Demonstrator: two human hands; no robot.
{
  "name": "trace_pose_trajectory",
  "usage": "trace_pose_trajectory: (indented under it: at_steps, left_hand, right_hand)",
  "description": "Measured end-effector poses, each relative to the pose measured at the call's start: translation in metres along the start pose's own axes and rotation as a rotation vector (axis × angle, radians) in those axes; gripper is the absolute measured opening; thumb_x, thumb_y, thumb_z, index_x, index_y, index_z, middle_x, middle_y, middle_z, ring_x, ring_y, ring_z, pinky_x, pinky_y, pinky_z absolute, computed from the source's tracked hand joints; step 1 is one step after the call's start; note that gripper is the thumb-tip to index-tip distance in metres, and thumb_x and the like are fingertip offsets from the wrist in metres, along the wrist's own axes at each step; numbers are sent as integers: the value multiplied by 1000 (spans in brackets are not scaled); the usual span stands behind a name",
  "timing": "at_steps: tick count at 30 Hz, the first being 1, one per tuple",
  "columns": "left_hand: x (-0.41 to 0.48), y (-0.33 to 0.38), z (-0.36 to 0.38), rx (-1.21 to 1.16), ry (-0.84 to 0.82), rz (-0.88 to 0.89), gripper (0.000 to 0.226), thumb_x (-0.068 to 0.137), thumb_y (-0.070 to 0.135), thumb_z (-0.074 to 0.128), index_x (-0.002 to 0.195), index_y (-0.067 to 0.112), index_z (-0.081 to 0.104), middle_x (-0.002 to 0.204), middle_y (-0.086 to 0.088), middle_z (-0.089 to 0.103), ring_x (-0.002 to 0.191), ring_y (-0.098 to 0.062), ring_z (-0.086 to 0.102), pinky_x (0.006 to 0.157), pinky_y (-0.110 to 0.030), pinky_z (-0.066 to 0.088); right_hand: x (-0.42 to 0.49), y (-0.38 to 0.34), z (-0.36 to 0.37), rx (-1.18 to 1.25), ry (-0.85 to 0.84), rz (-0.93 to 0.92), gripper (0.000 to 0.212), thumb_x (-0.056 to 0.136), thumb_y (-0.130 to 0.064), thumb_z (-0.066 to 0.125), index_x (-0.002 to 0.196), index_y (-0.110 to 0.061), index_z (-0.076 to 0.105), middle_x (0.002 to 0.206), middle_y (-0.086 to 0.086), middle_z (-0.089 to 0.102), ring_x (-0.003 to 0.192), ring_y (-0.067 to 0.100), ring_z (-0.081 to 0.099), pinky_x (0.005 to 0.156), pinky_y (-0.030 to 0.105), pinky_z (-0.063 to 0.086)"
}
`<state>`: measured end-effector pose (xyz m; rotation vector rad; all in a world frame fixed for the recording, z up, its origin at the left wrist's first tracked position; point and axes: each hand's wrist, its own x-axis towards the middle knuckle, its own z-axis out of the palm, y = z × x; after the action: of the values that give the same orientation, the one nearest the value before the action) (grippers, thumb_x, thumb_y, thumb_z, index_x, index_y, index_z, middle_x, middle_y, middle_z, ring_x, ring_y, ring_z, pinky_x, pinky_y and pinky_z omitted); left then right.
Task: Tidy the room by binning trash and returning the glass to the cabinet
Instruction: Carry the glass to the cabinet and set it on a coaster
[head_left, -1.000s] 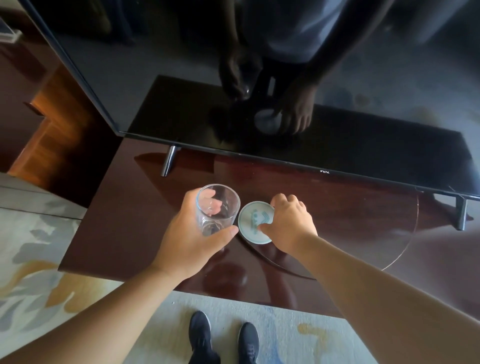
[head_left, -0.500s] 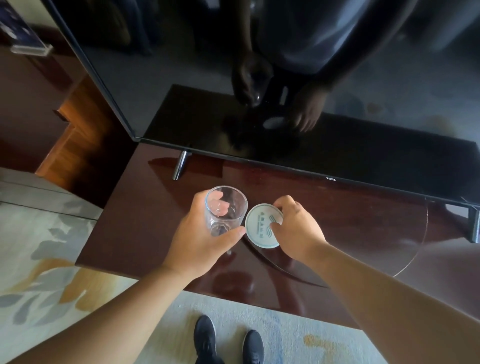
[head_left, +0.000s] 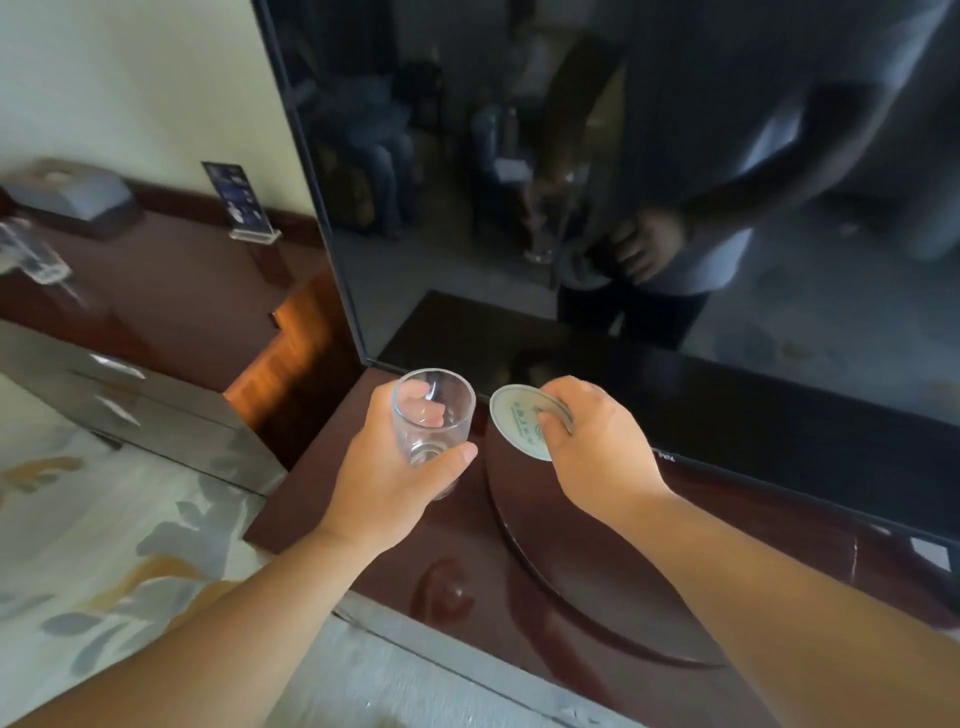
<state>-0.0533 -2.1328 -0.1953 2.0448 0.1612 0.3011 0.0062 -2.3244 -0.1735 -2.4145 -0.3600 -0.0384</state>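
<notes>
My left hand (head_left: 387, 478) grips a clear empty drinking glass (head_left: 432, 415), upright, above the left end of the dark wooden TV stand (head_left: 467, 582). Just right of it, my right hand (head_left: 597, 447) pinches a round white coaster (head_left: 517, 423) with pale green print, lifted off the stand and tilted. Glass and coaster are close but apart.
A large black TV (head_left: 675, 208) stands behind the hands and mirrors them. To the left runs a lower wooden cabinet (head_left: 171, 291) with a tissue box (head_left: 78, 197), a card stand (head_left: 239, 202) and a clear glass (head_left: 31, 254). A patterned carpet (head_left: 104, 545) lies below.
The coaster has left the stand and now hangs tilted in my right hand. Both hands rose, and the view swung left, bringing the lower cabinet into sight.
</notes>
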Motion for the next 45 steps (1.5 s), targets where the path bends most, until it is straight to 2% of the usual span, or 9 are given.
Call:
trace_pose_trajectory:
  at_steps: [5, 12, 18, 28, 30, 34, 38, 42, 45]
  left_hand:
    - [-15, 25, -36, -81, 136, -6, 71, 55, 51, 72, 119, 31, 46, 108, 19, 59, 100, 7, 58, 85, -19, 45]
    - [-36, 37, -97, -110, 281, -11, 66, 62, 35, 75, 121, 24, 48, 110, 9, 59, 98, -1, 62, 90, -31, 51]
    - [-54, 31, -155, -137, 391, -27, 66, 56, 46, 74, 115, 36, 46, 107, 11, 62, 96, 0, 64, 90, -32, 50]
    - [-87, -12, -286, -119, 531, -44, 57, 60, 37, 76, 108, 41, 45, 105, 12, 63, 96, 2, 63, 84, -26, 48]
    - [-94, -26, -316, -104, 558, -49, 56, 63, 33, 79, 107, 42, 45, 103, 15, 62, 94, 3, 62, 84, -25, 48]
    - [-105, -51, -369, -64, 609, -83, 56, 66, 33, 82, 106, 43, 44, 103, 19, 60, 96, -4, 61, 81, -23, 47]
    - [-112, -76, -407, -64, 636, -114, 56, 72, 24, 81, 114, 35, 45, 106, 16, 59, 99, -7, 59, 81, -23, 46]
    - [-111, -97, -435, -77, 671, -154, 63, 63, 36, 79, 117, 29, 47, 108, 12, 60, 98, -9, 60, 82, -24, 46]
    - [-102, -113, -452, -84, 686, -171, 59, 69, 27, 82, 117, 27, 47, 108, 10, 59, 98, -5, 59, 80, -22, 45]
  right_hand:
    - [7, -44, -19, 38, 30, -134, 16, 94, -21, 50, 108, -26, 58, 103, -10, 57, 88, 7, 52, 63, 12, 38]
    - [5, -115, -14, 62, 25, -322, 14, 95, -24, 49, 107, -27, 57, 100, -12, 56, 87, 6, 52, 61, 7, 37]
    - [1, -179, 9, 77, -4, -433, 15, 96, -27, 50, 108, -29, 57, 100, -13, 55, 87, 4, 52, 65, 8, 40]
    - [-14, -303, 94, 76, -73, -539, 14, 95, -28, 50, 106, -31, 57, 105, -11, 61, 93, 9, 59, 77, 29, 56]
    - [-19, -330, 116, 80, -82, -562, 13, 95, -27, 50, 105, -29, 58, 105, -10, 61, 92, 9, 59, 75, 26, 55]
    - [-25, -374, 154, 85, -128, -596, 13, 95, -25, 50, 106, -29, 57, 104, -13, 59, 87, 2, 53, 58, 5, 39]
    - [-23, -408, 187, 76, -165, -633, 13, 95, -26, 51, 107, -30, 56, 102, -15, 56, 83, 0, 51, 53, 3, 36]
    - [-11, -434, 217, 74, -224, -649, 14, 95, -28, 53, 109, -29, 55, 103, -16, 54, 87, 2, 53, 59, 3, 41]
    - [6, -450, 237, 73, -248, -670, 16, 95, -29, 53, 110, -28, 55, 108, -12, 58, 92, 5, 56, 64, 6, 47]
